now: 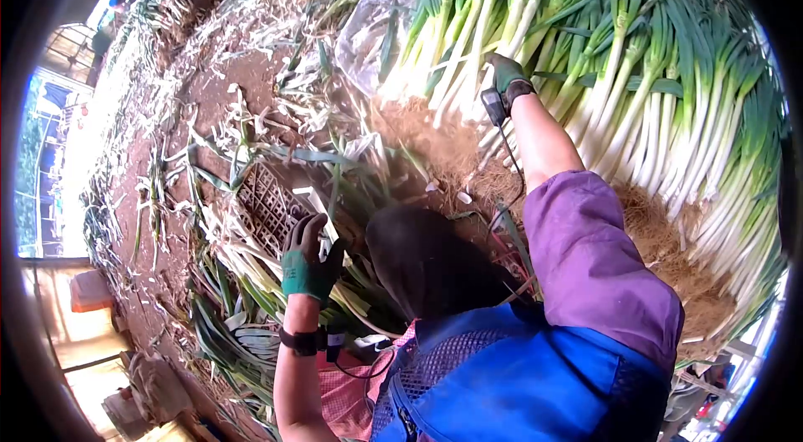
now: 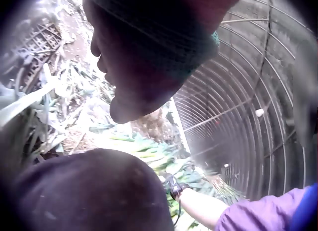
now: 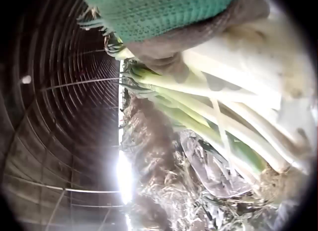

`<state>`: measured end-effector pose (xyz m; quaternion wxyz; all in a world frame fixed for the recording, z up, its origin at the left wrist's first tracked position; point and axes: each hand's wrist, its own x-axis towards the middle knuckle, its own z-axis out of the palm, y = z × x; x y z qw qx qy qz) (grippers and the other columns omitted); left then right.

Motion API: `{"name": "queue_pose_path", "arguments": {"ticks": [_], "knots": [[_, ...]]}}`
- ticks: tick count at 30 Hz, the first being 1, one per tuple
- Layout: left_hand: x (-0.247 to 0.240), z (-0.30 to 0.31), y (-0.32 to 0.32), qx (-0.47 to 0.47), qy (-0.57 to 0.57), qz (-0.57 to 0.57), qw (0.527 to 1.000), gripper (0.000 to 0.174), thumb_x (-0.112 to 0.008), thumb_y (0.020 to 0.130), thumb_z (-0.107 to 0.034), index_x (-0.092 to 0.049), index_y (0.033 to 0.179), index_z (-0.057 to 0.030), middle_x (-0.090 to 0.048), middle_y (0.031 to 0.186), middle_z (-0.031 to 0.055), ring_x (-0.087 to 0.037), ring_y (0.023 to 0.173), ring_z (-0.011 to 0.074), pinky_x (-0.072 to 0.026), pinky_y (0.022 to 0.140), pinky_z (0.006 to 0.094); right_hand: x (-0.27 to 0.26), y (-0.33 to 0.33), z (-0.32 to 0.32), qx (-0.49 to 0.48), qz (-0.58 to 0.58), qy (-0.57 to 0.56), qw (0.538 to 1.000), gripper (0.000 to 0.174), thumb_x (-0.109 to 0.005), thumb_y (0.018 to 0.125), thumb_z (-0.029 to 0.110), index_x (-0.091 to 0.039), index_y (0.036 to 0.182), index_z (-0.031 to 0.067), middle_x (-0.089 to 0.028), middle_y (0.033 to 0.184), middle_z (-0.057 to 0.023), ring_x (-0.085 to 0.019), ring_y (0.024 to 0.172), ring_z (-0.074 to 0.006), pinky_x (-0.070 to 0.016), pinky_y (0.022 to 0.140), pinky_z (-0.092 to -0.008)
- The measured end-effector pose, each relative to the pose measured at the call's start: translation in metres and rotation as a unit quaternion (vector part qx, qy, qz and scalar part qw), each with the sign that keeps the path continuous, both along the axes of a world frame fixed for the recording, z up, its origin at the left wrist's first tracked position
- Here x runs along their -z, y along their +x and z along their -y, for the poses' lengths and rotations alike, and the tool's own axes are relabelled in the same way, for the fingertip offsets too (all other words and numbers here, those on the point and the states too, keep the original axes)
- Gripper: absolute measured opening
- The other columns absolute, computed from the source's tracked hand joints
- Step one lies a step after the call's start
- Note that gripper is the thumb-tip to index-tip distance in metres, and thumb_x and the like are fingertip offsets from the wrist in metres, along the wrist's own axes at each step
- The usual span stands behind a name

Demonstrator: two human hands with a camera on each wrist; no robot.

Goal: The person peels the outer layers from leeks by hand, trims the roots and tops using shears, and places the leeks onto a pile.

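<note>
In the head view, long leeks [image 1: 619,82] with white stalks and green tops lie side by side. At their left part is my gloved right hand [image 1: 507,74]. Seen from the right wrist, the hand [image 3: 184,22] has its fingers curled over white stalks [image 3: 223,116], root ends to the right. My left hand [image 1: 309,265], in a green and grey glove, is raised beside a brown crate, its fingers loosely bent. A pale strip [image 1: 324,212] shows by its fingertips; contact cannot be told. The left wrist view shows this hand [image 2: 144,47] dark, with no object visible in it.
A latticed plastic crate [image 1: 266,204] stands amid loose leaves and stalks left of the centre. Clear plastic sheeting [image 1: 368,45] lies beside the leeks' left edge. Trimmings cover the soil floor [image 1: 242,78]. A dark rounded head covering [image 1: 431,262] blocks the lower middle.
</note>
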<state>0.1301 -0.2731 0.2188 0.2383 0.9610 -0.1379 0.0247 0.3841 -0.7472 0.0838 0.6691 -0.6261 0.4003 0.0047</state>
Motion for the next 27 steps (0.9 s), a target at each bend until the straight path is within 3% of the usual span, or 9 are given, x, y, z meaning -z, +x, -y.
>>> {"name": "queue_pose_path", "arguments": {"ticks": [3,6,8,10,12,16,19,22,27], "knots": [[0.025,-0.022,-0.009,-0.075,-0.002,-0.063,0.995,0.038,-0.072,0.080,-0.018,-0.061,0.114,-0.0070,-0.062,0.115,0.0156,-0.059,0.108,0.0350,-0.0473,0.092,0.0405,0.023,-0.003,-0.021,0.031,-0.013,0.019,0.999,0.061,-0.071,0.081,0.039,-0.059,0.123,-0.0037,-0.065,0.113,-0.0169,-0.064,0.090,-0.0286,-0.0546,0.074,-0.0438],[0.049,-0.038,-0.021,-0.087,-0.011,-0.098,0.991,0.036,-0.073,0.080,-0.017,-0.061,0.113,-0.0056,-0.063,0.112,0.0153,-0.060,0.107,0.0341,-0.0476,0.091,0.0395,0.036,0.003,-0.034,0.034,-0.026,0.010,0.999,0.062,-0.071,0.081,0.040,-0.059,0.123,-0.0032,-0.064,0.112,-0.0179,-0.065,0.083,-0.0303,-0.0547,0.070,-0.0435],[0.068,-0.047,-0.034,-0.102,-0.003,-0.116,0.988,0.038,-0.073,0.079,-0.020,-0.061,0.114,-0.0071,-0.063,0.113,0.0146,-0.059,0.107,0.0342,-0.0483,0.090,0.0409,0.030,0.004,-0.035,0.000,-0.080,0.044,0.996,0.063,-0.071,0.081,0.042,-0.058,0.124,-0.0011,-0.065,0.108,-0.0194,-0.062,0.059,-0.0314,-0.0527,0.056,-0.0461],[0.081,-0.051,-0.043,-0.116,-0.020,-0.138,0.983,0.038,-0.073,0.080,-0.021,-0.062,0.113,-0.0080,-0.063,0.114,0.0142,-0.059,0.107,0.0343,-0.0490,0.089,0.0406,0.031,0.007,-0.031,-0.049,-0.123,0.037,0.991,0.062,-0.072,0.080,0.042,-0.057,0.124,-0.0002,-0.064,0.103,-0.0209,-0.059,0.053,-0.0301,-0.0513,0.052,-0.0466],[0.097,-0.052,-0.051,-0.137,-0.015,-0.163,0.977,0.037,-0.072,0.080,-0.021,-0.062,0.114,-0.0087,-0.064,0.113,0.0144,-0.060,0.105,0.0345,-0.0493,0.089,0.0402,0.058,0.010,-0.022,-0.079,-0.107,0.025,0.991,0.061,-0.073,0.079,0.041,-0.058,0.122,-0.0001,-0.064,0.099,-0.0218,-0.059,0.054,-0.0299,-0.0509,0.053,-0.0473],[0.115,-0.049,-0.057,-0.115,-0.033,-0.179,0.977,0.034,-0.073,0.079,-0.022,-0.063,0.109,-0.0090,-0.064,0.110,0.0134,-0.060,0.104,0.0345,-0.0486,0.087,0.0408,0.089,0.019,-0.026,-0.063,-0.134,-0.116,0.982,0.060,-0.075,0.077,0.033,-0.060,0.121,-0.0045,-0.064,0.118,-0.0192,-0.062,0.093,-0.0306,-0.0529,0.078,-0.0418],[0.114,-0.050,-0.057,-0.119,-0.062,-0.192,0.972,0.035,-0.073,0.078,-0.022,-0.063,0.109,-0.0093,-0.064,0.110,0.0126,-0.060,0.105,0.0339,-0.0480,0.088,0.0404,0.066,0.016,-0.035,-0.043,-0.137,-0.074,0.987,0.056,-0.076,0.077,0.032,-0.062,0.119,-0.0038,-0.063,0.118,-0.0186,-0.062,0.090,-0.0300,-0.0533,0.078,-0.0426],[0.113,-0.053,-0.058,-0.137,-0.055,-0.192,0.970,0.035,-0.072,0.079,-0.023,-0.062,0.110,-0.0096,-0.064,0.110,0.0122,-0.059,0.107,0.0337,-0.0474,0.089,0.0401,0.072,0.012,-0.035,-0.049,-0.111,-0.044,0.992,0.057,-0.077,0.076,0.032,-0.063,0.118,-0.0039,-0.063,0.117,-0.0175,-0.063,0.086,-0.0300,-0.0536,0.076,-0.0436],[0.129,-0.055,-0.065,-0.142,-0.062,-0.206,0.966,0.034,-0.072,0.080,-0.020,-0.063,0.110,-0.0070,-0.065,0.112,0.0134,-0.060,0.108,0.0329,-0.0476,0.090,0.0390,0.095,0.017,-0.030,-0.017,-0.077,0.002,0.997,0.040,-0.078,0.074,0.029,-0.071,0.104,0.0038,-0.065,0.108,-0.0148,-0.063,0.076,-0.0291,-0.0542,0.066,-0.0421]]}}
